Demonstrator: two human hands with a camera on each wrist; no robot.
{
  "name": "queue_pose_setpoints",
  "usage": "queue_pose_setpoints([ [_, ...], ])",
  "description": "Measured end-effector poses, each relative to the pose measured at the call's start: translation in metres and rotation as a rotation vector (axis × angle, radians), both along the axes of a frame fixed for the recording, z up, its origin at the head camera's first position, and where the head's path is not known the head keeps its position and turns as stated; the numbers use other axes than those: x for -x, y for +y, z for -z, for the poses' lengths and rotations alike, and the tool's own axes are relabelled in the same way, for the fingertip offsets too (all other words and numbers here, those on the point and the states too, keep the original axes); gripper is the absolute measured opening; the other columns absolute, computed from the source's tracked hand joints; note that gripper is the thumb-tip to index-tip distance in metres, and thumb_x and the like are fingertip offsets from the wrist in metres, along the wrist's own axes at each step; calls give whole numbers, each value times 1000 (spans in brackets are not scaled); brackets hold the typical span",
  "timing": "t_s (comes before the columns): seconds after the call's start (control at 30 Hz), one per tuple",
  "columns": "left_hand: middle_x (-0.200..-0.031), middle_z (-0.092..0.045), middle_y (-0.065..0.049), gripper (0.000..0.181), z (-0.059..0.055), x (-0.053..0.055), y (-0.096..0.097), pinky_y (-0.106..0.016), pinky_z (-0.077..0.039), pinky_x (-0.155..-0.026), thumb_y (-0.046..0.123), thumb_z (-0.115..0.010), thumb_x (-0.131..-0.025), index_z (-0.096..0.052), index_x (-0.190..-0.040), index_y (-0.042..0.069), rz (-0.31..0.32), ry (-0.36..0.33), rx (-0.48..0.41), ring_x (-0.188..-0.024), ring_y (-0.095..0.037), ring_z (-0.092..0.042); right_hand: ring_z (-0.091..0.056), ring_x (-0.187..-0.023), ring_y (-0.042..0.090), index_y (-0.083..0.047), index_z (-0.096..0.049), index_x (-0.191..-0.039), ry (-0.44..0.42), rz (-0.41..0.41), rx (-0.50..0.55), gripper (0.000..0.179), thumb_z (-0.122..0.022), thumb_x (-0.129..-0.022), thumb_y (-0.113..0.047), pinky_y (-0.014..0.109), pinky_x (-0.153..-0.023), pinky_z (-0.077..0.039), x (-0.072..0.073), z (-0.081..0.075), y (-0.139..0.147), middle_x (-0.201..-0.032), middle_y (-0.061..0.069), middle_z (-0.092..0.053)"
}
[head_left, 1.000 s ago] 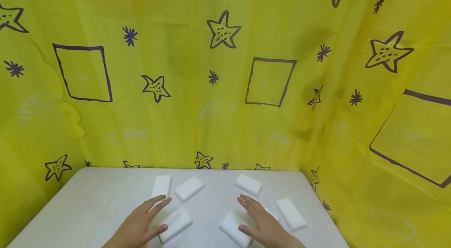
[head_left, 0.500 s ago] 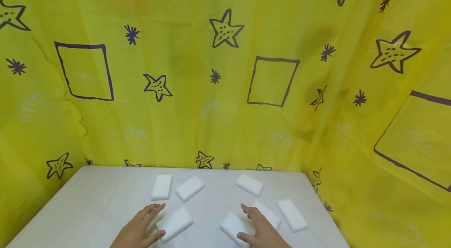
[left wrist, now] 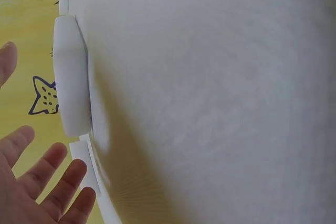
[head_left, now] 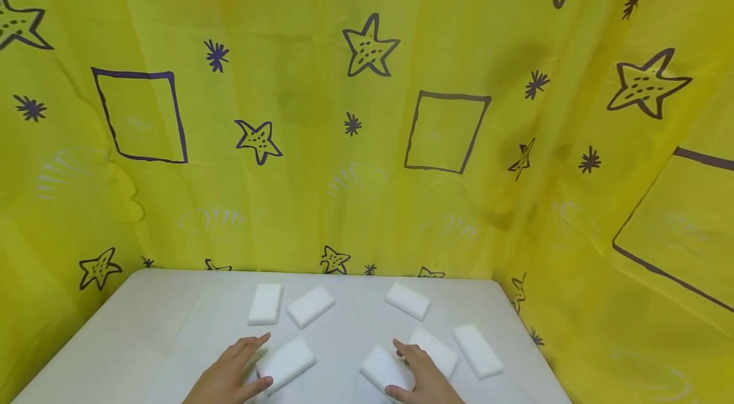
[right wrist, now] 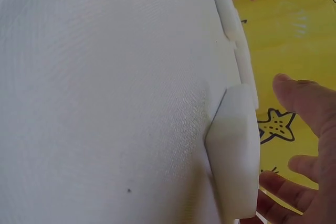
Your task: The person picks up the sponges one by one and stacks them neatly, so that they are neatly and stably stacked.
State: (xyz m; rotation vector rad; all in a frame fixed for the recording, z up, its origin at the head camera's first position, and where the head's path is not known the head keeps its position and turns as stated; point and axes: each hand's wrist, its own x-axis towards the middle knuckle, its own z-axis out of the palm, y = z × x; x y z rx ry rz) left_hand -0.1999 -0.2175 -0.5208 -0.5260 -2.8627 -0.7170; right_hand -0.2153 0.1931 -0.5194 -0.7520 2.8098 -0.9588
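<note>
From my station I have a person's left hand (head_left: 226, 375) and right hand (head_left: 427, 382) low in the head view, over a white surface (head_left: 338, 334). The left grip is wide and empty, its thumb in front of the lower corner of the near-left block (head_left: 287, 362) and its fingers reaching past that block's left side. The right grip is wide too: its thumb lies in front of the near-right block (head_left: 381, 366), while its fingers cover part of the middle-right block (head_left: 437, 348). I cannot tell whether either hand touches a block; on my right wrist feed some fingers run partly behind one. All these blocks lie flat on the surface. Farther back I have the far-left block (head_left: 266, 304) with the slanted block (head_left: 310, 307) just beside it, and the far-right block (head_left: 408, 301); the outer-right block (head_left: 477, 350) sits near the middle-right one. The block faces I see are plain white. Every marking I make out on the yellow curtain (head_left: 304, 200) is a drawing rather than lettering: dark starfish (head_left: 370, 46) with dotted bodies, spiky bursts (head_left: 216, 55), four-sided outlines (head_left: 448, 133) and pale shells (head_left: 358, 181). The right wrist view also gives me a dark speck (right wrist: 129, 190) on the surface.
</note>
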Motion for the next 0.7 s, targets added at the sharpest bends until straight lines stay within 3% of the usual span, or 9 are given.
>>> queue_pose_setpoints([
  [0.2, -129, -56, -7, 81, 0, 0, 1, -48, -53, -82, 63, -67, -82, -51, -141, 10, -15, -61, -5, -114, -33, -57, -53, -102, 21, 1, -43, -143, 5, 18, -5, 81, -71, -86, -49, 36, -82, -50, -1, 0, 0, -118, 9, -57],
  [0.7, -121, -58, 0, 82, 3, 3, 2, -41, -53, -82, 63, -70, -79, -54, -139, 9, -17, -47, 3, -106, -25, -56, -50, -100, 15, 4, -46, -140, 29, 26, 6, 81, -78, -81, -42, 31, -81, -49, 0, 7, 1, -116, 7, -56],
])
